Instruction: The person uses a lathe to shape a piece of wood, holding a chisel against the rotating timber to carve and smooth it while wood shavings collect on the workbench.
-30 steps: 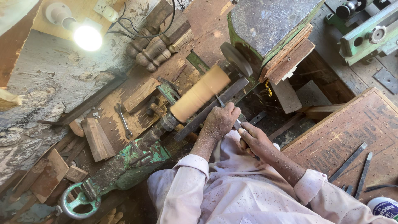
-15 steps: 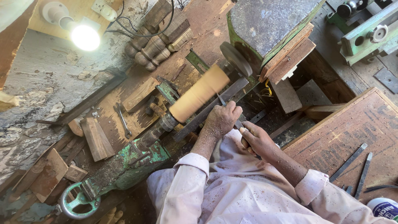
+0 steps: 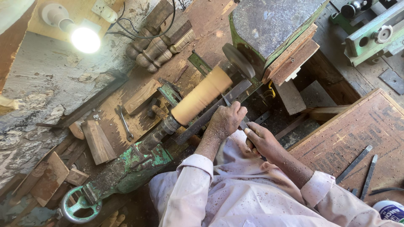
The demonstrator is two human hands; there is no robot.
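A pale wooden cylinder (image 3: 201, 95) is mounted on a lathe between a green tailstock (image 3: 126, 168) and a dark round faceplate (image 3: 238, 60). My left hand (image 3: 225, 122) rests on the long metal tool rest (image 3: 210, 113) and grips the blade end of a turning chisel (image 3: 227, 102), whose tip touches the cylinder near its right end. My right hand (image 3: 260, 138) is closed around the chisel's handle, close to my body. Sawdust covers both hands and my white sleeves.
Turned wooden legs (image 3: 158, 44) lie at the back by a lit bulb (image 3: 85, 40). A wrench (image 3: 124, 122) and wood offcuts (image 3: 97, 141) sit left of the lathe. Two metal chisels (image 3: 362, 166) lie on a board at right. A green handwheel (image 3: 75, 206) is at lower left.
Both hands and the chisel have shifted slightly to the right along the tool rest. The camera view has also shifted a little.
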